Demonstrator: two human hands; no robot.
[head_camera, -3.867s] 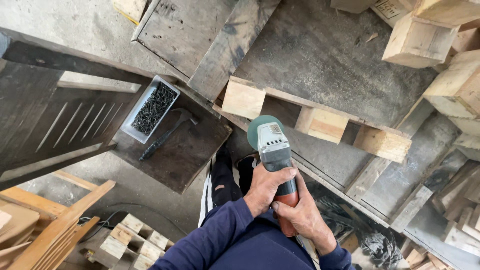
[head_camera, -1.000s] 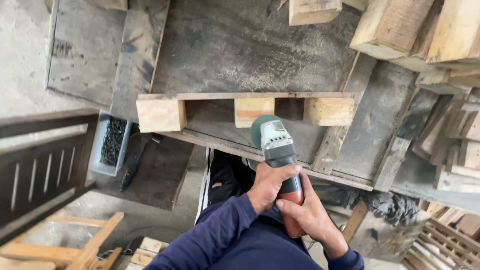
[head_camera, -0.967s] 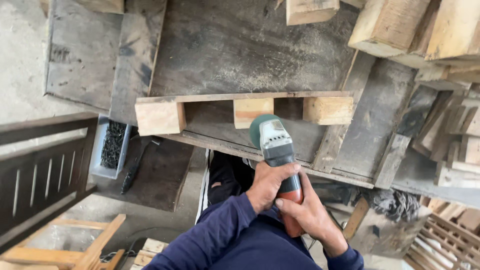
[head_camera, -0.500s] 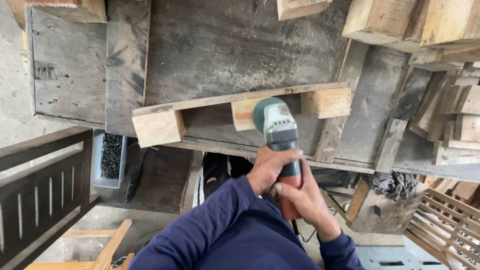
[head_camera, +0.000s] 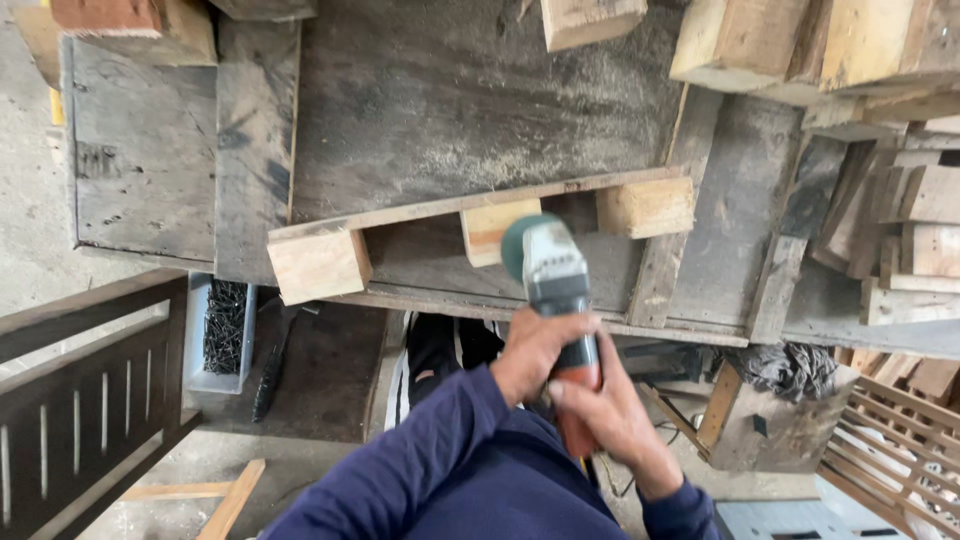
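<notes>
— Where is the angle grinder (head_camera: 553, 290) now?

— Both hands are clamped on it. The left hand (head_camera: 535, 350) wraps the body just behind the head; the right hand (head_camera: 610, 415) closes around the orange rear grip. Its green guard overlaps the middle block (head_camera: 492, 228) of the wooden pallet piece (head_camera: 470, 240).

— Touching the block?

— I cannot tell; the head hides the spot where they meet.

— And half a second back?

— The grip is the same, but the view has tipped further forward. The pallet piece now sits lower in the picture and runs at a stronger slant, its left block (head_camera: 318, 265) low and its right block (head_camera: 645, 207) higher. A second earlier the grinder's head lay just below the lower board of the piece, short of the blocks; it has since come up over the middle one.

— What is the piece lying on?

— The dusty grey worktop (head_camera: 450, 90), with stacked timber offcuts (head_camera: 860, 60) along the right edge.

— Anything below?

— A tray of dark screws (head_camera: 224, 330) at lower left, beside a dark slatted frame (head_camera: 80, 400), and the person's black shoe (head_camera: 440, 350) under the worktop edge.
</notes>
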